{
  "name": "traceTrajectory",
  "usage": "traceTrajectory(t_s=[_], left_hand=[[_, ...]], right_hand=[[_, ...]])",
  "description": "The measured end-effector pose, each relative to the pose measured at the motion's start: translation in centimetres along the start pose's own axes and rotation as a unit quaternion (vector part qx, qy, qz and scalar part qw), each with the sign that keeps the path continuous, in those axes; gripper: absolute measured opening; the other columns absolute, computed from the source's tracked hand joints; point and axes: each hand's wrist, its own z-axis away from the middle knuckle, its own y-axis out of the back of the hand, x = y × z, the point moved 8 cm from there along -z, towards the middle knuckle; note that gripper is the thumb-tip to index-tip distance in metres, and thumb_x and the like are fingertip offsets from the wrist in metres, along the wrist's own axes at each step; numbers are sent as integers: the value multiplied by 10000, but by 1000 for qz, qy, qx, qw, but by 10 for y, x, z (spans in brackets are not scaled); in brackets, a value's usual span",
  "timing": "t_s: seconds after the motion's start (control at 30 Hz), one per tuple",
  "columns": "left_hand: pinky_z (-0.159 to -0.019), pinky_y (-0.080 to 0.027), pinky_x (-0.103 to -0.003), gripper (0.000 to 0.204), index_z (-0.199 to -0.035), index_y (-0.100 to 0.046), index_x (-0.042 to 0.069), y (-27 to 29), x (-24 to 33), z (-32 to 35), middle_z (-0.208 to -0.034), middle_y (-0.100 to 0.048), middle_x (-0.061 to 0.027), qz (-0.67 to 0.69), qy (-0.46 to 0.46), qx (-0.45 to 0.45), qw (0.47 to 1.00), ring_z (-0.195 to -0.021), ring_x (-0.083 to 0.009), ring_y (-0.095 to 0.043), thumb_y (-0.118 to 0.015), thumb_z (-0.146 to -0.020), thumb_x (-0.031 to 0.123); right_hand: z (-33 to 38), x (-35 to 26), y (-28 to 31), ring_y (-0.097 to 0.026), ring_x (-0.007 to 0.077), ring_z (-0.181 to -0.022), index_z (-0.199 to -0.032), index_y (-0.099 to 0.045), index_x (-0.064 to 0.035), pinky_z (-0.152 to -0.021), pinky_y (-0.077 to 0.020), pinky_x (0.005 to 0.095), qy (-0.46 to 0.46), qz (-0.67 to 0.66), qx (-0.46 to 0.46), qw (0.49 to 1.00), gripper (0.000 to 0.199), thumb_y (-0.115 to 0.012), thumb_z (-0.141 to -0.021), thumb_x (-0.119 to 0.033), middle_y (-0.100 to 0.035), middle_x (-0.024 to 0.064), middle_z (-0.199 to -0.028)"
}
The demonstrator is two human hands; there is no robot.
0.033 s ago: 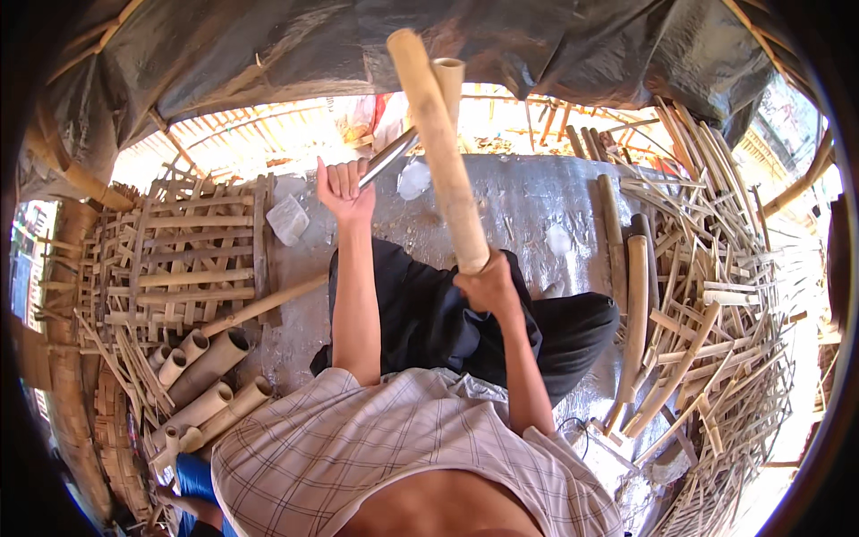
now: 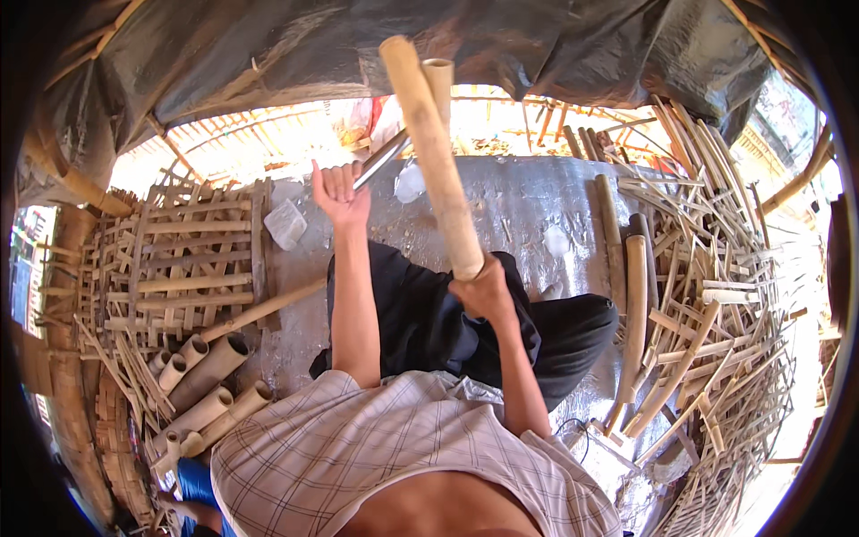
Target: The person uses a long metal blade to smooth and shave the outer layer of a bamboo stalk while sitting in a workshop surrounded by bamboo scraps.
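Note:
My left hand point(image 2: 342, 191) is raised ahead of me, fingers curled round the near end of a long knife point(image 2: 383, 161). Its shiny blade slants up to the right, and its far part is hidden behind a thick bamboo pole point(image 2: 436, 161). My right hand point(image 2: 484, 286) grips that pole by its lower end, in front of my lap. The pole stands tilted, its top leaning away and to the left. Behind its upper part shows a bamboo tube point(image 2: 441, 82) with an open top; whether blade and tube touch is hidden.
On the left lie a woven bamboo lattice point(image 2: 192, 259) and several cut bamboo tubes point(image 2: 210, 369). Split bamboo point(image 2: 707, 340) is heaped at the right, with poles point(image 2: 635, 304) beside it. Pale blocks point(image 2: 286, 224) rest on the grey sheet point(image 2: 528, 192). A dark tarp point(image 2: 573, 54) hangs ahead.
Both hands, the pole and the knife have shifted very slightly left, and the tube's top too. Both grips stay the same.

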Motion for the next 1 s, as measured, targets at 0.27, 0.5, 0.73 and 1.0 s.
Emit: traceTrajectory(t_s=[0.27,0.5,0.73,1.0], left_hand=[[-606,-356,-275,628,-506,-229,230,-10,8,-6,-411,-274,58,-94,-48,13,994,-375,-92,-238,-441,-1093,298],[-633,-375,-282,604,-514,-230,229,-17,-9,7,-413,-271,50,-87,-24,40,995,-381,-101,-234,-456,-1071,285],[-645,-388,-302,582,-527,-243,214,-14,0,15,-422,-277,34,-98,-23,33,994,-388,-112,-251,-450,-1065,293],[-623,-382,-299,578,-522,-224,227,-2,-16,22,-412,-272,28,-121,-3,105,987,-379,-113,-246,-429,-1059,282]], right_hand=[[15,13,26,-699,195,-697,-1114,-661,49,-665,-566,374,-34,-55,-67,996,478,-760,-653,-25,-705,126,-810],[-12,-133,126,-644,172,-577,-1023,-641,69,-547,-529,359,0,18,-44,999,423,-745,-630,-48,-667,118,-733],[19,-302,199,-685,160,-672,-912,-667,18,-585,-543,321,427,250,190,848,307,-815,-674,-107,-703,76,-776],[-47,-100,103,-672,510,-958,-1118,-610,78,-830,-560,525,139,301,6,943,455,-712,-693,-49,-687,348,-931]])
